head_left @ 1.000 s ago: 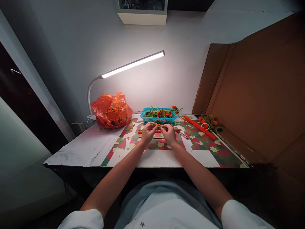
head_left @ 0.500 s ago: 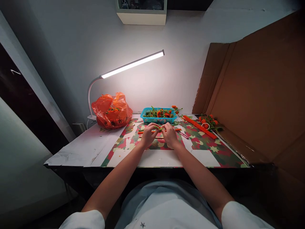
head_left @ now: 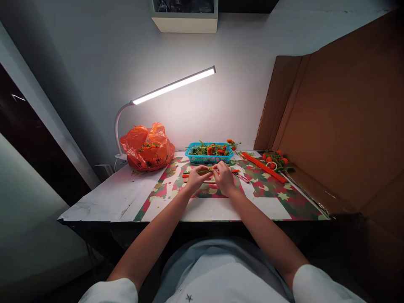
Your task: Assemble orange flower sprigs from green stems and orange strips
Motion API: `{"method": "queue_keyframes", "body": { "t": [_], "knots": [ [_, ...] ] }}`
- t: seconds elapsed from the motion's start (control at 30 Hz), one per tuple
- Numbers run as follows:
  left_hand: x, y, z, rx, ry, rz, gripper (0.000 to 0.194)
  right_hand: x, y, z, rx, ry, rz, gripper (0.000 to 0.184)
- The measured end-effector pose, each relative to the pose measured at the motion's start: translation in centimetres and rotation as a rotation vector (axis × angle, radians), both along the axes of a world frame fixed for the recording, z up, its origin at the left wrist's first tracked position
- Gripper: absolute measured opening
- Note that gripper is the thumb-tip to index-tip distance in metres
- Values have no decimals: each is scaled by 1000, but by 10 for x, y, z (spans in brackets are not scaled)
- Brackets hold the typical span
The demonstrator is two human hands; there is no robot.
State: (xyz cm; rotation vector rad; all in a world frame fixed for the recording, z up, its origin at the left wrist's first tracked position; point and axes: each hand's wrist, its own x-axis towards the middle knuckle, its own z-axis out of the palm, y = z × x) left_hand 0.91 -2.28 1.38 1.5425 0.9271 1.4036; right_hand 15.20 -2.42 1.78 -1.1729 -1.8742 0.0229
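Observation:
My left hand and my right hand are close together over the camouflage-patterned sheet on the table. Both pinch a thin green pipe-cleaner stem with a small orange piece where the fingers meet. Several orange pipe cleaners lie flat on the sheet just beyond my fingers. Right behind them stands a blue basket filled with green stems and orange pompom flowers.
An orange plastic bag sits at the back left beside a white desk lamp. A bundle of orange sticks and finished orange flowers lie at the right. A big cardboard sheet stands along the right edge.
My hands have drawn closer together and dropped slightly toward the sheet, still working the green stem between the fingertips. Nothing else on the table has moved.

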Motion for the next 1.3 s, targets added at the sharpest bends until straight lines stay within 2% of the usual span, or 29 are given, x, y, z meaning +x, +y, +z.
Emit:
{"method": "queue_keyframes", "body": {
  "t": [0.23, 0.33, 0.43, 0.57, 0.67, 0.77, 0.93, 1.07, 1.17, 1.3],
  "knots": [
    [-3, 7, -9, 439, 373, 210, 12, 1, 5, -3, -192, 49, -16, 16],
    [-3, 8, -10, 497, 431, 228, 9, 0, 8, -4, -234, 138, 10, 17],
    [-1, 7, -7, 369, 267, 205, 16, -1, 10, -5, -303, 360, 95, 15],
    [0, 4, -2, 91, -69, 92, 39, -3, 13, -4, -438, 694, 252, 23],
    [2, 3, 1, -36, -159, 13, 42, -4, 13, -4, -461, 785, 334, 28],
    [3, 2, 2, -56, -193, -26, 42, -5, 13, -4, -464, 801, 325, 28],
    [4, 1, 2, -6, -211, -43, 41, -3, 9, -3, -386, 687, 225, 22],
    [2, 3, 1, 33, -165, -19, 40, -2, 4, -1, -187, 366, 108, 18],
    [1, 5, -1, 61, -114, 24, 38, -1, 0, -1, -105, 116, 27, 17],
    [1, 8, -2, 40, -115, 55, 39, 0, -3, 1, -37, -22, -6, 19]
  ]
}}
